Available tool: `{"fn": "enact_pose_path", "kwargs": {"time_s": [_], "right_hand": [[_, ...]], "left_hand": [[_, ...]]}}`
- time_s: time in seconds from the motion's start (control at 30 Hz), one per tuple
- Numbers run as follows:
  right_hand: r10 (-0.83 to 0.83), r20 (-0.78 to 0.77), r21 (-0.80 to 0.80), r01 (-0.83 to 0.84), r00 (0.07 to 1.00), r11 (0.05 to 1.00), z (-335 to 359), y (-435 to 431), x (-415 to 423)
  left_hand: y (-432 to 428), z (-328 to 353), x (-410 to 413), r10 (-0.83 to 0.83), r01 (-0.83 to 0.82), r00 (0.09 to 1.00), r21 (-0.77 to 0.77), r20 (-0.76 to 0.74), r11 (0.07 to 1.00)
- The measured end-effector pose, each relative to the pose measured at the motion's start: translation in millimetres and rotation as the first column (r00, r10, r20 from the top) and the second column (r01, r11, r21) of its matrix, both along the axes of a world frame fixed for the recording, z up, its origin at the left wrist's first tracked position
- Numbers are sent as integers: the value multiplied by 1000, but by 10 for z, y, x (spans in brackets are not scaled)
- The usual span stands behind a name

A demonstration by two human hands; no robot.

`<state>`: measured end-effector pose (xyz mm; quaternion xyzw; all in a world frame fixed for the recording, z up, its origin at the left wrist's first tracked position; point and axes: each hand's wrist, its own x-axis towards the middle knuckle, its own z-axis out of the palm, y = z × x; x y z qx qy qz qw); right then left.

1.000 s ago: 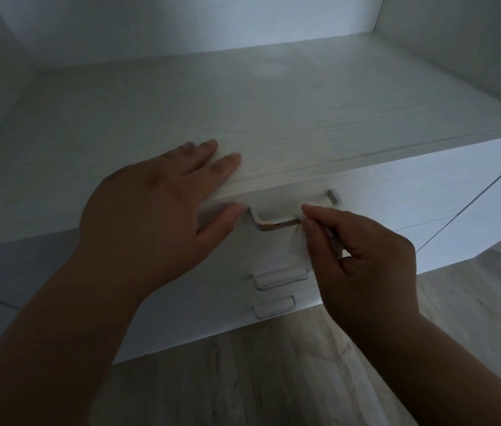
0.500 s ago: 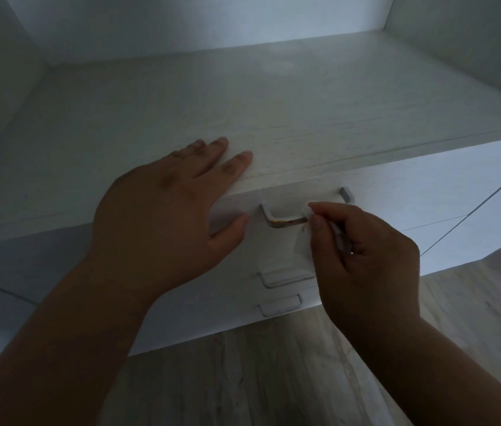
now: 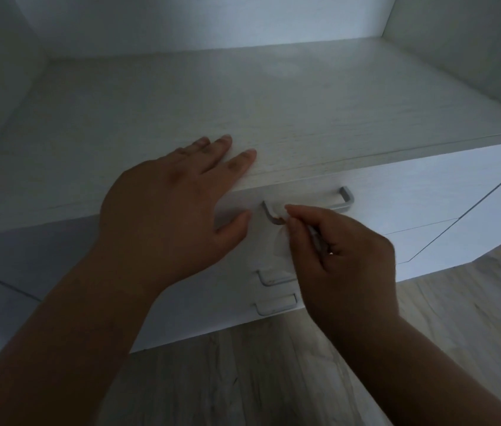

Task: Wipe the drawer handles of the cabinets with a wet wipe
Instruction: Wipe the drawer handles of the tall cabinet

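A white cabinet [image 3: 274, 124] has three drawers stacked below its top. The top drawer's grey metal handle [image 3: 346, 199] shows a brownish spot near its left bend. My right hand [image 3: 344, 256] pinches a thin white wet wipe [image 3: 281, 244] around the left part of that handle, and the wipe hangs down below my fingers. My left hand [image 3: 169, 210] lies flat on the cabinet's top edge, fingers straight, thumb against the drawer front. Two lower handles, the middle handle [image 3: 270, 279] and the bottom handle [image 3: 275, 305], sit below; my right hand partly hides the middle one.
The cabinet stands in a white niche with side walls [image 3: 473, 41] and a back wall. A second cabinet front [image 3: 489, 216] adjoins on the right. Pale wood-look floor [image 3: 243, 379] lies below the drawers.
My right hand has slid the wipe leftward along the top handle, uncovering its right end. My left hand has stayed in place on the cabinet top.
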<state>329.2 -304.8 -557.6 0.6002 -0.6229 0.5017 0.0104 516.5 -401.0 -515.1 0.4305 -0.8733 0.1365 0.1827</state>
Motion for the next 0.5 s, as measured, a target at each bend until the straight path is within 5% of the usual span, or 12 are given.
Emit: {"fn": "enact_pose_path", "kwargs": {"time_s": [0.13, 0.5], "right_hand": [[-100, 50, 15, 99, 994, 995, 36, 11, -112], [-55, -50, 63, 58, 997, 996, 91, 2, -78]], "left_hand": [[14, -2, 8, 9, -9, 1000, 14, -8, 1000], [39, 2, -22, 23, -23, 999, 25, -23, 999]]}}
